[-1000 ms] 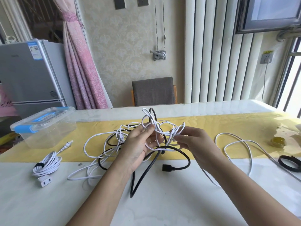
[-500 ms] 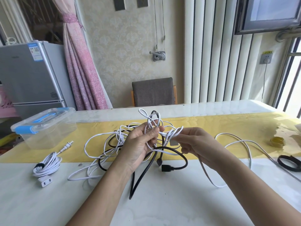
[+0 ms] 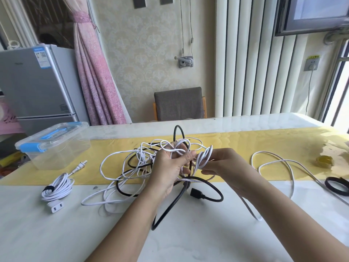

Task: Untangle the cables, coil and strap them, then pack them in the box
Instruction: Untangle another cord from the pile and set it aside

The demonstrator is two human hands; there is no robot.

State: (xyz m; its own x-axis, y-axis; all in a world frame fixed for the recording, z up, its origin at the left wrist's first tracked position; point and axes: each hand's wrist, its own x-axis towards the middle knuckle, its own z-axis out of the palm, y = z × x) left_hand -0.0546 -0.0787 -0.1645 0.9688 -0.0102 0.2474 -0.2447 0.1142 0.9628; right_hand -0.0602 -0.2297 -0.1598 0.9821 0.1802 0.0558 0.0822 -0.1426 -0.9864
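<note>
A tangle of thin white cable [image 3: 120,167] and thick black cable [image 3: 211,188] lies mid-table, partly lifted. My left hand [image 3: 170,171] grips the knotted middle of the tangle, thumb over white loops. My right hand [image 3: 224,167] pinches a small bunch of white loops just right of it. The black cable's plug [image 3: 196,193] hangs below my hands. A white strand trails off to the right [image 3: 273,161]. A white cable, coiled and strapped [image 3: 56,188], lies at the left. The clear box with blue latches [image 3: 54,144] stands closed at the far left.
A black strap loop [image 3: 336,186] and a yellowish tape roll [image 3: 324,161] lie at the right. A yellow runner [image 3: 264,144] crosses the white table. A grey chair [image 3: 179,104] stands behind the table, a fridge [image 3: 35,86] at the left.
The tangle has risen slightly in my hands. A black loop now stands up above my left hand. My right hand has drawn the white loops a little rightward.
</note>
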